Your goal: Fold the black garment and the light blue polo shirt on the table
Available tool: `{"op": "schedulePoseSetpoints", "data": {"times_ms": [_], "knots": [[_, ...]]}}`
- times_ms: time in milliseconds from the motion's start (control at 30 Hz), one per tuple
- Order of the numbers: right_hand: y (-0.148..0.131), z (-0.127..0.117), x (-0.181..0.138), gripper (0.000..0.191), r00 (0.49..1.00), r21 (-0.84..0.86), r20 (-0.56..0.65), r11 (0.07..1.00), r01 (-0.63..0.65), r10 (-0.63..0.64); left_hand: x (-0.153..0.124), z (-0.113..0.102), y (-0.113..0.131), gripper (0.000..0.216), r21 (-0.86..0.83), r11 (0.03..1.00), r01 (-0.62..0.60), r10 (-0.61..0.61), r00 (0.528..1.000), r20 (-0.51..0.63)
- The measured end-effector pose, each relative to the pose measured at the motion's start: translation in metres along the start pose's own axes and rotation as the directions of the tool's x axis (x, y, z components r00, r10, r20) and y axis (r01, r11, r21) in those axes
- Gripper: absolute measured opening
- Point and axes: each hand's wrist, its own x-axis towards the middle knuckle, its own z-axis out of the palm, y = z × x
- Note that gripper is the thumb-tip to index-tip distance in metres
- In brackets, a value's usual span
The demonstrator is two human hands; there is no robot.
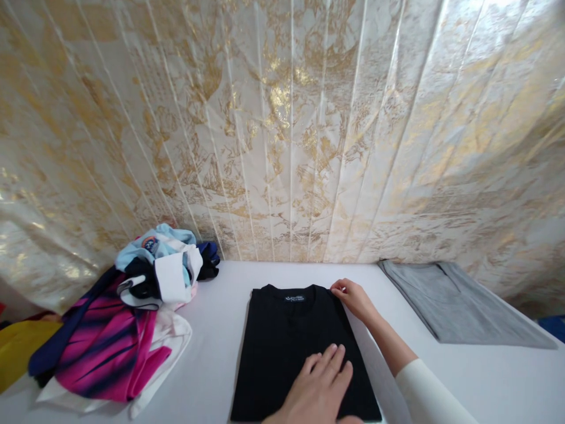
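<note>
A black T-shirt (286, 347) lies folded into a rectangle on the white table (220, 330), its collar label facing the wall. My left hand (320, 386) rests flat on the shirt's lower right part, fingers stretched out and slightly apart. My right hand (353, 297), on an arm in a white sleeve, reaches to the shirt's far right corner. Its fingers are curled and pinch the fabric edge there.
A pile of loose clothes (119, 330) in pink, navy, white and light blue lies at the left. A folded grey garment (459, 306) lies at the right. A gold-patterned white curtain (282, 129) hangs right behind the table. Yellow fabric (13, 347) shows at the far left.
</note>
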Motion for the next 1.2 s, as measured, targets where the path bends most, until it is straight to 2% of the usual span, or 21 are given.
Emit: {"op": "schedulePoseSetpoints", "data": {"times_ms": [67,100,167,233,300,400,600,933,1200], "knots": [[0.002,0.0,0.001,0.022,1.0,0.001,-0.002,1.0,-0.003,0.003,0.016,-0.019,-0.005,0.052,-0.044,0.992,0.121,-0.124,0.989,-0.075],[0.002,0.0,0.001,0.023,1.0,0.003,-0.003,1.0,0.001,-0.001,0.027,-0.029,-0.011,0.041,-0.062,0.975,0.213,-0.22,0.967,-0.129],[0.003,-0.001,0.001,0.024,1.0,0.004,-0.006,1.0,0.016,-0.016,0.055,-0.043,-0.026,0.023,-0.074,0.919,0.387,-0.394,0.891,-0.228],[0.002,0.0,0.0,0.023,0.999,0.001,-0.008,0.999,0.033,-0.033,0.083,-0.049,-0.045,0.017,-0.072,0.877,0.475,-0.474,0.83,-0.294],[0.0,0.001,-0.001,0.02,0.999,-0.018,-0.004,0.999,0.045,-0.045,0.106,-0.047,-0.062,0.015,-0.071,0.857,0.51,-0.503,0.8,-0.327],[-0.001,0.004,-0.001,0.016,0.999,-0.064,0.003,0.997,0.05,-0.05,0.121,-0.036,-0.077,0.013,-0.08,0.847,0.526,-0.519,0.784,-0.34],[0.002,0.002,0.004,0.023,0.999,0.026,-0.003,0.999,0.044,-0.044,0.116,-0.019,-0.079,0.01,-0.11,0.866,0.487,-0.492,0.796,-0.352],[0.005,-0.007,0.004,0.027,0.993,0.179,0.115,0.984,0.005,-0.026,0.118,-0.014,-0.079,0.004,-0.203,0.898,0.391,-0.441,0.809,-0.388],[0.0,-0.007,0.002,0.027,0.998,0.122,0.054,0.992,0.006,-0.013,0.116,-0.014,-0.083,0.008,-0.267,0.889,0.372,-0.453,0.802,-0.39]]}}
